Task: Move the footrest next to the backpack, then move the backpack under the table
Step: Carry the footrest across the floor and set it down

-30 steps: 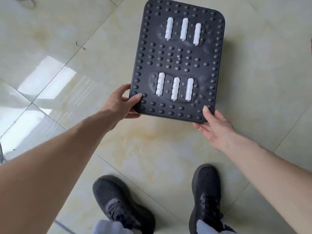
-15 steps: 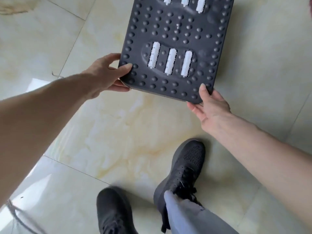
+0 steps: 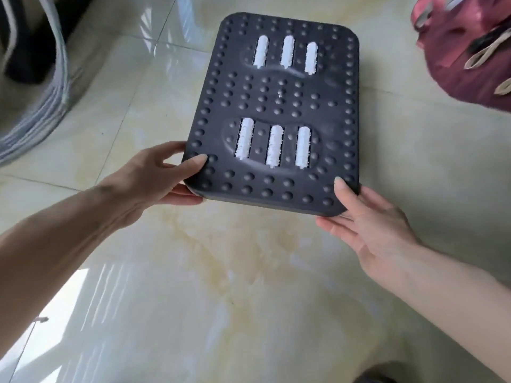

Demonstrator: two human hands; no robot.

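The footrest (image 3: 279,106) is a dark grey studded board with two rows of white rollers, held flat above the tiled floor. My left hand (image 3: 154,175) grips its near left corner, thumb on top and fingers under. My right hand (image 3: 367,222) holds the near right corner, thumb on the top face and fingers below the edge. A dark red backpack (image 3: 467,51) with beige straps lies on the floor at the upper right, partly cut off by the frame. A strip of floor separates it from the footrest.
A bundle of grey and white cables (image 3: 36,106) curves along the floor at the upper left, beside a black object (image 3: 25,37). The tip of a dark shoe (image 3: 378,375) shows at the bottom edge. Glossy beige tiles (image 3: 221,299) fill the middle.
The view has shifted forward with the footrest still in both hands. The red backpack and the cable bundle have come into sight, and my feet have mostly dropped out of the frame.
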